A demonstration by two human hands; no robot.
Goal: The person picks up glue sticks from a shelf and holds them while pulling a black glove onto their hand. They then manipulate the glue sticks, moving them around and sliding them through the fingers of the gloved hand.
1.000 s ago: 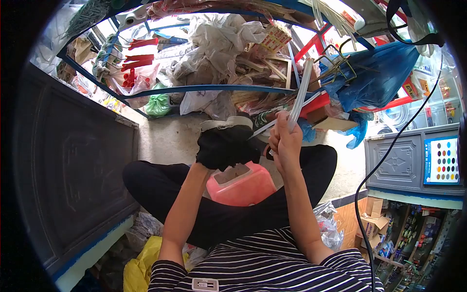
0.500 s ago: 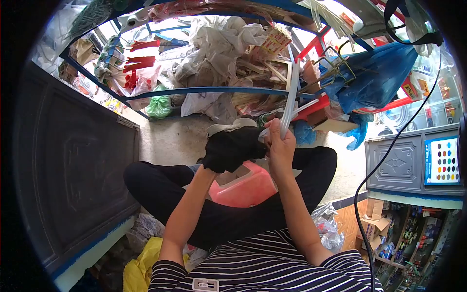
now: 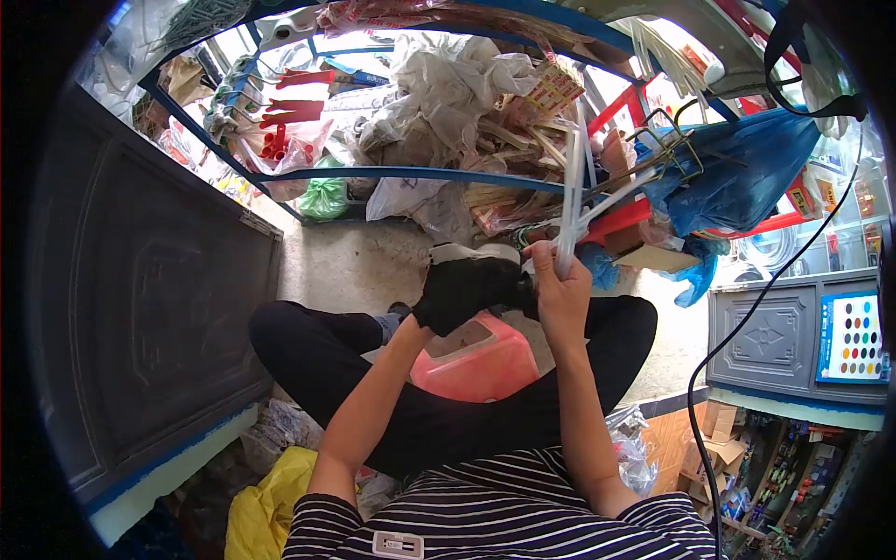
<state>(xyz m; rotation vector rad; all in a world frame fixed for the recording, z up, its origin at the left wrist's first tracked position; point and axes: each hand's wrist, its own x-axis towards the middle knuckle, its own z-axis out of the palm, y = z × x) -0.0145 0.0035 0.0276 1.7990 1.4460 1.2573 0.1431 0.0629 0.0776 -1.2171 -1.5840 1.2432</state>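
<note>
My right hand (image 3: pixel 562 297), bare, is closed around a bundle of long translucent white plastic strips (image 3: pixel 570 201). The strips stand up from the fist toward the shelf, with the thumb pressed along their near side. My left hand (image 3: pixel 471 291) wears a black glove with a pale band along its far edge. Its fingers curl in against the right hand, at the lower end of the strips, and the fingertips are mostly hidden. Below both hands, between my bent legs, stands a pink plastic stool (image 3: pixel 481 369) with an opening in its top.
A blue-framed shelf (image 3: pixel 420 173) ahead holds white plastic bags (image 3: pixel 439 89) and red pieces (image 3: pixel 297 110). A blue bag (image 3: pixel 737 168) hangs at right. Dark cabinet panels (image 3: pixel 159 280) flank me at left. A black cable (image 3: pixel 737 327) runs down the right side.
The view has shifted, so the surroundings sit a little farther right. Both hands stay together, and the strips now stand more upright and slightly farther from the gloved hand.
</note>
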